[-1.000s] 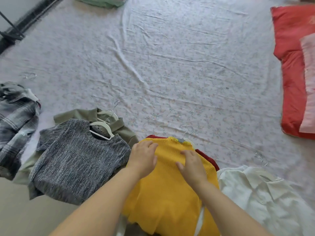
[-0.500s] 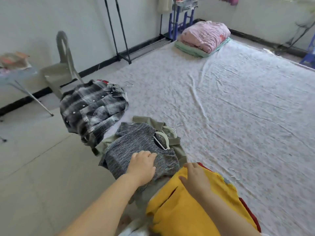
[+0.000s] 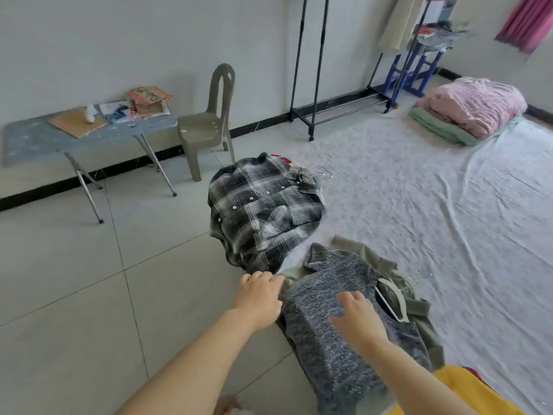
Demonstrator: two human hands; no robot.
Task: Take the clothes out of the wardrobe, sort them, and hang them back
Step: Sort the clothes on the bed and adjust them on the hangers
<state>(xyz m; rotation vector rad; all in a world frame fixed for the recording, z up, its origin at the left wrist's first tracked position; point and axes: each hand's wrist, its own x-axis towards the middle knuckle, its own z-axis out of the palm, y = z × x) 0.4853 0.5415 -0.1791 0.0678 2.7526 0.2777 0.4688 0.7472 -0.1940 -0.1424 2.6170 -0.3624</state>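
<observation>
A grey marled sweater on a white hanger lies over an olive garment at the sheet's near edge. My right hand hovers over the sweater's chest with fingers spread. My left hand is at the sweater's left shoulder edge, fingers bent down; whether it grips cloth is hidden. A black-and-white plaid shirt lies bunched just beyond. The yellow sweater shows at the bottom right.
An empty black clothes rack stands by the wall. A grey plastic chair and a folding table are at the left. Folded pink and green bedding sits on the white sheet. Loose metal hangers lie nearby.
My view swung left from the yellow sweater. Both hands left it and moved onto the grey sweater; the rack, chair and table came into view.
</observation>
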